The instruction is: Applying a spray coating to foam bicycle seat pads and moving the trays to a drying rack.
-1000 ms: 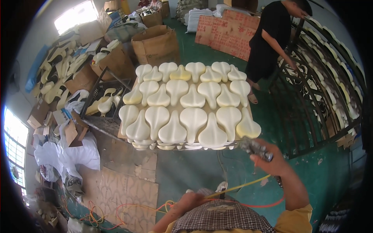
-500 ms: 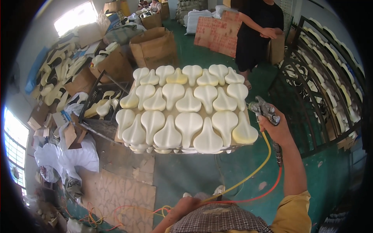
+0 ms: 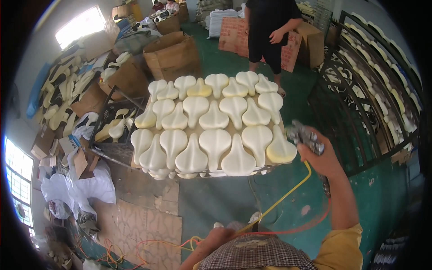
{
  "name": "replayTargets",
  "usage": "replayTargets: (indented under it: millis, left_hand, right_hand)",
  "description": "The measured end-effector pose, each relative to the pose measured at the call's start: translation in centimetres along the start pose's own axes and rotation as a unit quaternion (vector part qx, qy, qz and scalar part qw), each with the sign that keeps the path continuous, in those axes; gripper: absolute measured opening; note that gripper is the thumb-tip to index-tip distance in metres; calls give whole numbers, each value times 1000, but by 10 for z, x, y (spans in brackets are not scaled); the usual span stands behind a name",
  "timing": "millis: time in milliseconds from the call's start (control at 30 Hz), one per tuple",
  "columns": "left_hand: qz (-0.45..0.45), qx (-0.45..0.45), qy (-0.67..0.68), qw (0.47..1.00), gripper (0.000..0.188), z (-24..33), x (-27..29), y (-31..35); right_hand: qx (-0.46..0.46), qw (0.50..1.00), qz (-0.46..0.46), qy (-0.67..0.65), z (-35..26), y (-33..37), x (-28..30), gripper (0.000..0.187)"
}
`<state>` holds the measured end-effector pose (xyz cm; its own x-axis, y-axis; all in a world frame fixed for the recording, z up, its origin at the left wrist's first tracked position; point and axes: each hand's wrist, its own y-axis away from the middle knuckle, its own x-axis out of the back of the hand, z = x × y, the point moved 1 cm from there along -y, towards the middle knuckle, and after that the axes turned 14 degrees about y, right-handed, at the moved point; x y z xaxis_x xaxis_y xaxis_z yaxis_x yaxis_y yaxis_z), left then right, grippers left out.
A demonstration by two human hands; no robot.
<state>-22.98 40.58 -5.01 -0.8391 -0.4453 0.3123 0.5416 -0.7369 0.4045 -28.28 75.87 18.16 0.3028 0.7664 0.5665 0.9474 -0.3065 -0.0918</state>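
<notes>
My right hand [image 3: 318, 155] is wrapped round a metal spray gun [image 3: 306, 138], a little blurred, just off the right end of the stand. A yellow hose [image 3: 285, 196] and a red hose [image 3: 310, 227] run from the gun to my left hand [image 3: 219, 236]. That hand is low at my waist, closed round the hoses, its fingers partly hidden. Ahead of me, cream foam bicycle saddle pads [image 3: 237, 155] lie in three rows on a board-topped stand [image 3: 284, 122], their narrow ends alternating. The gun is nearest the yellowish pad [image 3: 281, 147] at the near right corner.
A person in black [image 3: 270, 33] stands beyond the stand. Dark racks [image 3: 364, 94] loaded with pads fill the right. At left are a large carton [image 3: 172, 56], a black crate [image 3: 118, 118] and heaped pads. Loose hoses [image 3: 112, 254] trail over the floor.
My view has shifted slightly. The spray gun has turned a little in my right hand and blurred. The person beyond the stand has moved left and parted their hands.
</notes>
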Motion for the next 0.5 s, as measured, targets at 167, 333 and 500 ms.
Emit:
replayTargets:
  millis: [167,333,500]
  left_hand:
    - [-4,23,-15,1000,34,-1,0,5]
    - [-42,-35,-65,996,37,-8,-3,5]
    - [-49,-9,-44,998,38,-6,-1,12]
  right_hand:
    - [-55,989,-134,24,8,59,-7,41]
    - [-98,994,-58,-4,-3,78,-8,44]
    - [-82,985,-135,65,7,112,-17,46]
